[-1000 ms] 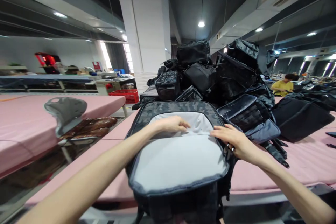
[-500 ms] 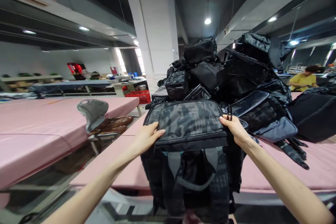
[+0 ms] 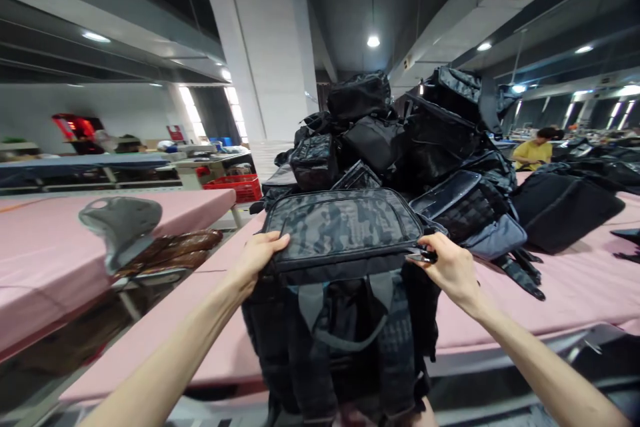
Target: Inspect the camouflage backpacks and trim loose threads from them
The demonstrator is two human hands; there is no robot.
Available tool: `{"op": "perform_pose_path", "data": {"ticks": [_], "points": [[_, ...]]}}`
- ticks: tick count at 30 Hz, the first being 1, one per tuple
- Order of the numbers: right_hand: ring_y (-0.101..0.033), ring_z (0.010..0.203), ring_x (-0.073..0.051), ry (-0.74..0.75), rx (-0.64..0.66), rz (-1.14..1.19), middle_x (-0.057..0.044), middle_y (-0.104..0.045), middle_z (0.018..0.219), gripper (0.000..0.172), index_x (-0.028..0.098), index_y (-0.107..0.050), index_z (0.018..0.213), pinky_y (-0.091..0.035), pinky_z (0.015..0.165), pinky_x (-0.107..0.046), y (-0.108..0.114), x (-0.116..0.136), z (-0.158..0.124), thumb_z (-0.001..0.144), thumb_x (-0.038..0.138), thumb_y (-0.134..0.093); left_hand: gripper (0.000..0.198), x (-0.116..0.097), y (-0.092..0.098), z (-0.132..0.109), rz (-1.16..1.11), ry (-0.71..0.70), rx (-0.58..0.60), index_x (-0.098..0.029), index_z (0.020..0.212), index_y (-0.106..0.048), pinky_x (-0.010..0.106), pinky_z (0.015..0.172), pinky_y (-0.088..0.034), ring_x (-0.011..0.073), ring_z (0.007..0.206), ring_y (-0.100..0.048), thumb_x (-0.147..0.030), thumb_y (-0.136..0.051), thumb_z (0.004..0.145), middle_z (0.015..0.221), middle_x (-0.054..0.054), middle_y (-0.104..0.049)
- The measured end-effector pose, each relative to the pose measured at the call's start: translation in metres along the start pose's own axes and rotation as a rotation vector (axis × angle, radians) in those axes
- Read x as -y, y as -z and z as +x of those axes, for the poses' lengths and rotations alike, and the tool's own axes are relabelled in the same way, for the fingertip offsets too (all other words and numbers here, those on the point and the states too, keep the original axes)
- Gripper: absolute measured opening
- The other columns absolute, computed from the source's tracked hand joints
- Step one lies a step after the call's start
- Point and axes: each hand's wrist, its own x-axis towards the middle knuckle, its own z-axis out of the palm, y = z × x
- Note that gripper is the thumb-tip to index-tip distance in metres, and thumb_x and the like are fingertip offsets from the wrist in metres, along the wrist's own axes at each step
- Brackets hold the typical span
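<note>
In front of me stands a black backpack (image 3: 345, 223) with a dark camouflage top panel. Its grey carry handle (image 3: 350, 343) and straps face my body. At the panel's left corner, my left hand (image 3: 260, 257) pinches the edge, thumb on top. My right hand (image 3: 450, 270) is at the right corner, closed around small thread snips (image 3: 423, 255). Their metal tips point left, along the seam below the panel's rim. The fingers' undersides are hidden.
A tall heap of black and camouflage bags (image 3: 380, 140) lies on the pink-covered table (image 3: 505, 293) behind the backpack. To the left are a grey chair (image 3: 120, 220) and another pink table (image 3: 40, 267). A red crate (image 3: 233, 188) stands near the pillar. A person in yellow (image 3: 533, 155) sits far right.
My view has swung right, so the scene shifts left. My right hand has turned inward, bringing the snips from upright down to the panel's seam. The left hand stays on its corner.
</note>
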Motion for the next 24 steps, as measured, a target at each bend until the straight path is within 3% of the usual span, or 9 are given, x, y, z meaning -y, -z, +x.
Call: {"op": "perform_pose_path", "data": {"ticks": [4, 8, 11, 13, 14, 15, 18, 21, 24], "points": [[-0.058, 0.068, -0.014, 0.024, 0.019, -0.126, -0.001, -0.061, 0.079, 0.021, 0.021, -0.061, 0.081, -0.034, 0.055, -0.023, 0.002, -0.009, 0.002, 0.074, 0.008, -0.045, 0.039, 0.001, 0.003, -0.005, -0.005, 0.036, 0.044, -0.015, 0.074, -0.059, 0.028, 0.058, -0.048, 0.0194, 0.062, -0.061, -0.044, -0.074, 0.053, 0.065, 0.004, -0.065], [-0.057, 0.067, -0.016, -0.121, 0.087, -0.033, -0.002, -0.06, 0.076, 0.011, 0.02, -0.061, 0.076, -0.036, 0.057, -0.025, 0.011, -0.042, 0.009, 0.078, 0.026, -0.053, 0.044, 0.0, 0.005, -0.005, 0.244, -0.092, 0.077, -0.015, 0.082, -0.061, 0.033, 0.068, -0.049, 0.0253, 0.076, -0.062, -0.054, -0.062, 0.063, 0.075, 0.007, -0.066], [-0.058, 0.07, -0.017, -0.275, 0.098, 0.096, -0.001, -0.062, 0.075, 0.015, 0.02, -0.061, 0.074, -0.037, 0.061, -0.026, 0.008, -0.056, 0.012, 0.076, 0.034, -0.056, 0.042, -0.01, -0.006, -0.01, 0.692, -0.307, -0.193, -0.014, 0.101, -0.06, 0.041, 0.08, -0.044, 0.0328, 0.095, -0.057, -0.046, -0.055, 0.074, 0.093, 0.013, -0.065], [-0.058, 0.071, -0.017, -0.333, 0.077, 0.176, -0.001, -0.064, 0.075, 0.015, 0.02, -0.062, 0.074, -0.038, 0.063, -0.026, 0.0, -0.056, 0.013, 0.076, 0.034, -0.057, 0.043, -0.017, -0.027, -0.021, 0.944, -0.541, -0.41, -0.015, 0.114, -0.055, 0.045, 0.085, -0.04, 0.0357, 0.105, -0.051, -0.039, -0.054, 0.078, 0.109, 0.016, -0.059], [-0.058, 0.071, -0.017, -0.341, 0.069, 0.211, -0.001, -0.064, 0.075, 0.015, 0.02, -0.062, 0.073, -0.038, 0.064, -0.026, -0.003, -0.055, 0.013, 0.075, 0.034, -0.057, 0.042, -0.02, -0.042, -0.028, 1.017, -0.679, -0.441, -0.016, 0.116, -0.054, 0.045, 0.086, -0.038, 0.035, 0.107, -0.049, -0.036, -0.055, 0.08, 0.114, 0.016, -0.056], [-0.058, 0.072, -0.017, -0.336, 0.065, 0.242, -0.001, -0.064, 0.076, 0.015, 0.02, -0.062, 0.073, -0.039, 0.064, -0.026, -0.006, -0.054, 0.013, 0.075, 0.034, -0.057, 0.04, -0.023, -0.059, -0.036, 1.056, -0.814, -0.404, -0.017, 0.117, -0.054, 0.043, 0.086, -0.038, 0.0328, 0.107, -0.049, -0.035, -0.055, 0.081, 0.116, 0.016, -0.055], [-0.058, 0.072, -0.016, -0.29, 0.062, 0.311, -0.001, -0.064, 0.076, 0.014, 0.02, -0.063, 0.073, -0.039, 0.065, -0.026, -0.006, -0.05, 0.013, 0.075, 0.033, -0.058, 0.03, -0.025, -0.116, -0.052, 1.107, -1.081, -0.061, -0.021, 0.107, -0.059, 0.037, 0.081, -0.038, 0.0254, 0.097, -0.052, -0.036, -0.056, 0.082, 0.105, 0.01, -0.06], [-0.056, 0.069, -0.016, -0.191, 0.051, 0.262, -0.001, -0.061, 0.073, 0.015, 0.02, -0.061, 0.071, -0.039, 0.064, -0.026, 0.003, -0.054, 0.014, 0.076, 0.034, -0.058, 0.021, -0.025, -0.155, -0.053, 1.152, -1.08, 0.075, -0.017, 0.096, -0.062, 0.032, 0.07, -0.037, 0.0221, 0.086, -0.052, -0.032, -0.052, 0.084, 0.092, 0.009, -0.061], [-0.055, 0.068, -0.015, -0.18, 0.067, 0.18, -0.001, -0.059, 0.073, 0.015, 0.02, -0.061, 0.069, -0.038, 0.063, -0.025, 0.007, -0.062, 0.019, 0.076, 0.033, -0.058, 0.019, -0.031, -0.165, -0.042, 1.083, -0.92, 0.219, -0.018, 0.086, -0.064, 0.028, 0.066, -0.036, 0.0196, 0.081, -0.053, -0.03, -0.048, 0.086, 0.086, 0.007, -0.063]]}}
